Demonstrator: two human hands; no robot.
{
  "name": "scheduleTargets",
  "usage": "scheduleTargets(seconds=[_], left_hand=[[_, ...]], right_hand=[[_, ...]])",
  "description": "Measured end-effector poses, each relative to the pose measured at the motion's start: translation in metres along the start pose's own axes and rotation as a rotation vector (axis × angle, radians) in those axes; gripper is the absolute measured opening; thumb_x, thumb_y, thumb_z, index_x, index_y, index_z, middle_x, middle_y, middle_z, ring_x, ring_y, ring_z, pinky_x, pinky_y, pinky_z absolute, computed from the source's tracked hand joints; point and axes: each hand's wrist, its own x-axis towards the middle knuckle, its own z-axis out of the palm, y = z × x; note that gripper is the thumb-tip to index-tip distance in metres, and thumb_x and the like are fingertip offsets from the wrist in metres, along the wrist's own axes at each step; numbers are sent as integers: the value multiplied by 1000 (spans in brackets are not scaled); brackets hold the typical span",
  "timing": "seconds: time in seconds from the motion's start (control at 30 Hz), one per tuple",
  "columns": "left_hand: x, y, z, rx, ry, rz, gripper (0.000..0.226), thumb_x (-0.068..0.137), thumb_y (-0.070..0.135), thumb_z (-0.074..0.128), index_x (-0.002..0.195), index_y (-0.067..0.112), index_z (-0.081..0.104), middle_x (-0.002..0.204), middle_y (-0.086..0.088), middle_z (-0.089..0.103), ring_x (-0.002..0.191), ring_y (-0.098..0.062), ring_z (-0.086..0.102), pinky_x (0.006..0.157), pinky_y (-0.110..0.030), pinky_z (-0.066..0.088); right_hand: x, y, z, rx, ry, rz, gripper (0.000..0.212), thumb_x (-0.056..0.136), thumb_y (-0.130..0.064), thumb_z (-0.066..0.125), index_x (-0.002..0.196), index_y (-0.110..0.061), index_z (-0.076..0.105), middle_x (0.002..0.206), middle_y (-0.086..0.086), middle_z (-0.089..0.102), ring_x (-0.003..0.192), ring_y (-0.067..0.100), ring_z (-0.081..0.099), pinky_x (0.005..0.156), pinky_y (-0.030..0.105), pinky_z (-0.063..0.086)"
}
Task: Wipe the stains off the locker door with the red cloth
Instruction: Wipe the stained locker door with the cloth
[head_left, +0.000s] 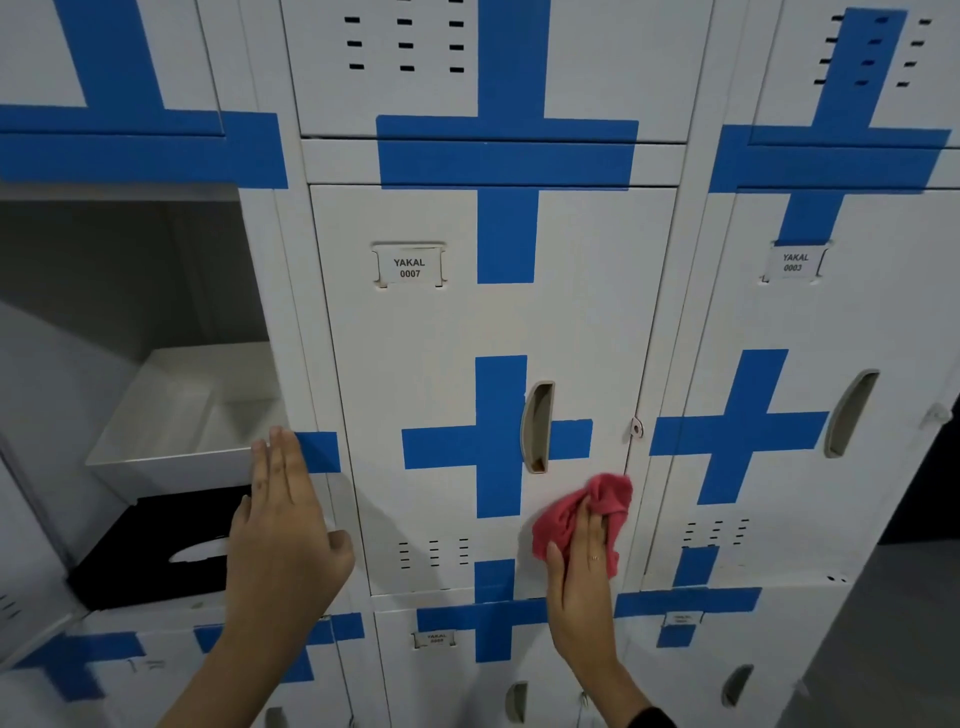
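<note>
The right hand presses the red cloth flat, fingers straight, on the locker door at 5 o'clock from its handle. The left hand rests spread at 9 o'clock. Rubbing firmly in overlapping strokes seems best here; no stains are clearly visible.

open locker shelf — white | below it — black box

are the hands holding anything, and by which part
The right hand presses the crumpled red cloth flat against the white locker door, fingers over its middle. The left hand holds nothing.
</note>
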Motion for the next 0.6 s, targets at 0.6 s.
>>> scheduleTargets(seconds=[0.6], left_hand=[[0,6,-9,-26,-47,-34,100,77,32,64,149,4,1,158,-10,4,146,-27,5,111,-44,33]], right_hand=[[-5,-17,19,-377,-261,-472,106,77,-23,80,153,-30,6,136,0,57,121,16,57,104,34,40]])
